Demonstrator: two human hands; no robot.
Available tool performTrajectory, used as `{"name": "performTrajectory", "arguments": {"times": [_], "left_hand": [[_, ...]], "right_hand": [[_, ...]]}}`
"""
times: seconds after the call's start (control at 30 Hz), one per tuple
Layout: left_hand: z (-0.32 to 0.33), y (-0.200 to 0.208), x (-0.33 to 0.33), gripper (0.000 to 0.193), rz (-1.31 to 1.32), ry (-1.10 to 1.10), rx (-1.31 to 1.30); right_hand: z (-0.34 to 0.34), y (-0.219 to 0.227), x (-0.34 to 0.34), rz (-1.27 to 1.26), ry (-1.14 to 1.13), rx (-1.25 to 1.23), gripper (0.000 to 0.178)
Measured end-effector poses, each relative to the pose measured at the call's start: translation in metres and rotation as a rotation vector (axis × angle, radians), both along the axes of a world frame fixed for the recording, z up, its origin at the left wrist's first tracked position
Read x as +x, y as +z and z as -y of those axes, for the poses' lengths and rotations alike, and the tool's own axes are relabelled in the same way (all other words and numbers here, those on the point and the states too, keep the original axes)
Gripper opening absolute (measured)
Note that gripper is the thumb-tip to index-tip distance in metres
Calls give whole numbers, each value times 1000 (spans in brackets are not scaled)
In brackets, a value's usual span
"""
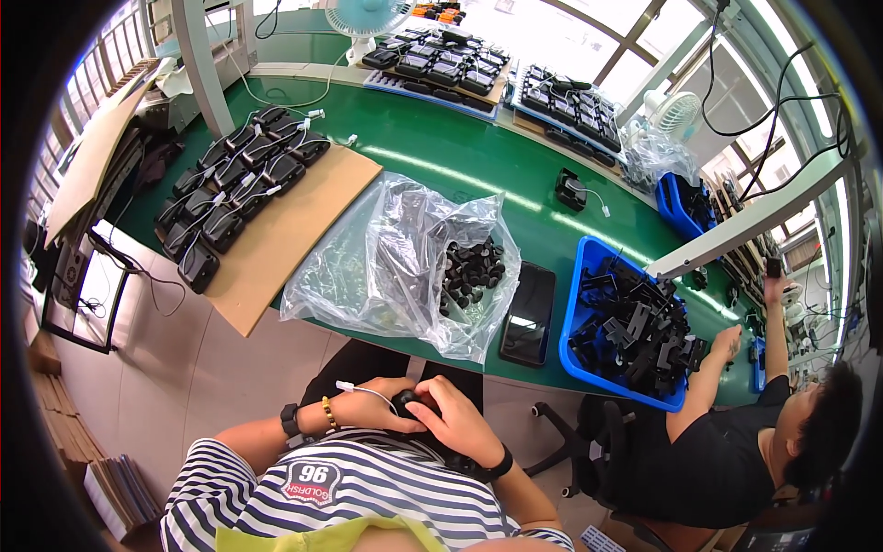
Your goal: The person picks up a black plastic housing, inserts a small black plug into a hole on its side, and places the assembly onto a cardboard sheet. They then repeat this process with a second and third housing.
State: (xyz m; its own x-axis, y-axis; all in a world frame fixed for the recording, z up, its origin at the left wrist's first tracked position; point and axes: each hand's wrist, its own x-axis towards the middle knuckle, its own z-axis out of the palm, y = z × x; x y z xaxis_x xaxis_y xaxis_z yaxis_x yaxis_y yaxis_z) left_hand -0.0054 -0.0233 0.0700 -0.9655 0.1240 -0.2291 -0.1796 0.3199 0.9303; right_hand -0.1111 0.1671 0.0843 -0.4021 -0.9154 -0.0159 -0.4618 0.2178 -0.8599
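Note:
Close to my body, below the table's front edge, both hands are together. My left hand (372, 405) is closed round a small black device, mostly hidden, whose white cable and plug (346, 386) stick out over the back of the hand. With fingers bent, my right hand (460, 425) pinches at a black round part (403, 399) on that device. Just beyond them a clear plastic bag (368, 267) lies opened on the green table (423, 138), with many small black round caps (472, 273) in it.
Right of the bag lies a dark phone (528, 315), then a blue bin (578, 304) of black plastic parts. Black devices with white cables (244, 179) cover a brown board (303, 235) at left; a lone one (570, 189) sits farther back. A co-worker (727, 451) sits at right.

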Motion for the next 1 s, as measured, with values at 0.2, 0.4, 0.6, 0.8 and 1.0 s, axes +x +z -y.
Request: {"name": "performTrajectory", "arguments": {"times": [0.2,0.4,0.6,0.8,1.0], "left_hand": [[1,-5,-2,54,38,13,-30],[1,-2,-3,54,11,-6,16],[-1,-8,-4,53,-8,21,3],[0,-5,-4,52,14,3,-7],[-2,-3,-4,52,-20,0,37]], "right_hand": [[3,-5,2,8,-1,-30,28],[-2,-1,-2,46,1,-29,27],[3,-8,5,-50,-64,-4,27],[-3,-3,-3,62,29,-39,28],[-4,-1,-2,81,-1,-12,29]]}}
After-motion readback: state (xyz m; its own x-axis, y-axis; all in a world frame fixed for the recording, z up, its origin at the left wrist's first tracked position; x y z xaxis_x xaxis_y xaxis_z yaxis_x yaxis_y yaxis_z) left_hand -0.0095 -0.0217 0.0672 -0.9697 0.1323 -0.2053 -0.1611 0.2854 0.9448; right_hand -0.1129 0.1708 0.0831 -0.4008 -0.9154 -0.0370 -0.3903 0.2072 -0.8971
